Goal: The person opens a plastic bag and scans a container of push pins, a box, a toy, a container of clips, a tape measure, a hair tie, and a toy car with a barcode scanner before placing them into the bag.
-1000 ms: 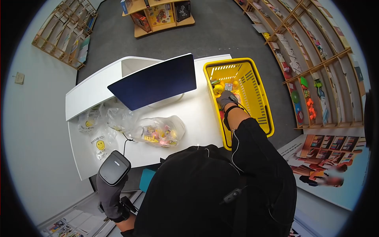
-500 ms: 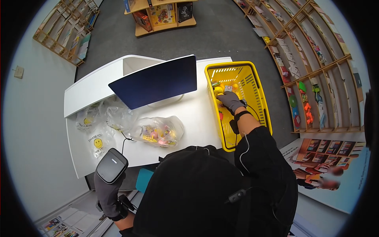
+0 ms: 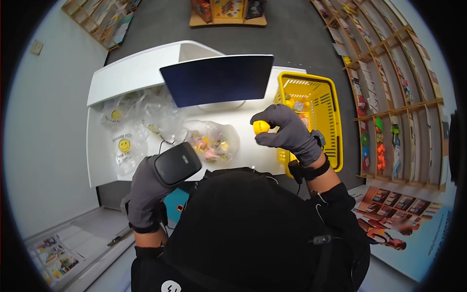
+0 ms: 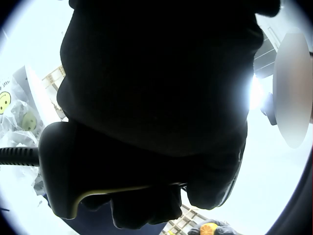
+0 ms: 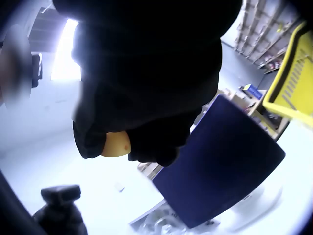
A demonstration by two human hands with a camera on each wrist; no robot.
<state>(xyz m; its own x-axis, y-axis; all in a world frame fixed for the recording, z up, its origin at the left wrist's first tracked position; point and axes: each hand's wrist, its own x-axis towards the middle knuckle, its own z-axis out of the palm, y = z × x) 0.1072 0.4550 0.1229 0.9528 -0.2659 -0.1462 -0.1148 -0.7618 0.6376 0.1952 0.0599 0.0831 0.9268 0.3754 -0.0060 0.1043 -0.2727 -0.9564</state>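
Yellow ball (image 3: 261,127), pinched by the right hand (image 3: 292,131), is out of the basket (image 3: 311,83) at the table's right edge, small items (image 3: 301,105) left inside, others (image 3: 204,146) already bagged, the left hand (image 3: 146,190) gripping a corded scanner (image 3: 178,164).

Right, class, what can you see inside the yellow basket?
Several small items, some yellow, show toward the far end of the yellow basket. The right hand, pinching a round yellow item, covers part of the inside; whatever lies behind it cannot be seen.

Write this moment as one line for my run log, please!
right grip: pinching round yellow item | left grip: holding black device | yellow basket: not empty | clear bag: not empty
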